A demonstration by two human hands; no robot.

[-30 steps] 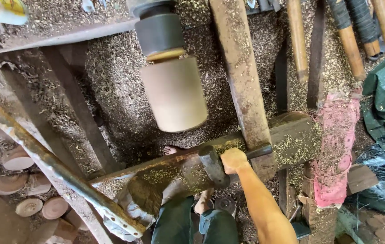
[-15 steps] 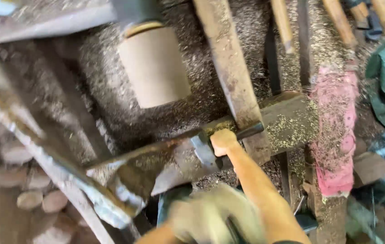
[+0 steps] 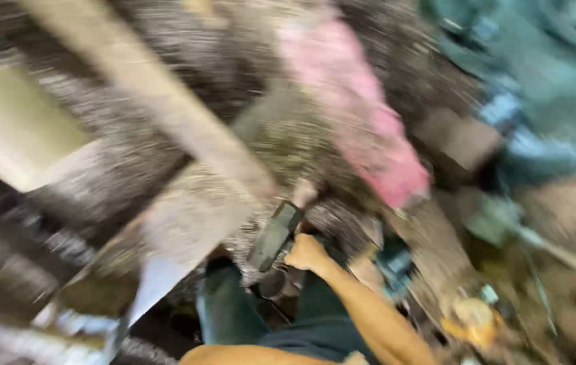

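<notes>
Gripping a dark handle [image 3: 273, 236], the right hand [image 3: 307, 252] is curled into a fist on its lower end, just below the sawdust-covered bench [image 3: 186, 209]. Pic v. blurred. Pink cloth [image 3: 362, 128] lies above-right; pale wood cylinder [image 3: 14, 125] far left. Left hand not visible.

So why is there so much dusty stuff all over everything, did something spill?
Sawdust lies thick over the wooden beams and the pink cloth. It looks scattered everywhere, not one spill. The picture is too blurred to tell more. The right hand grips a dark handle.
</notes>
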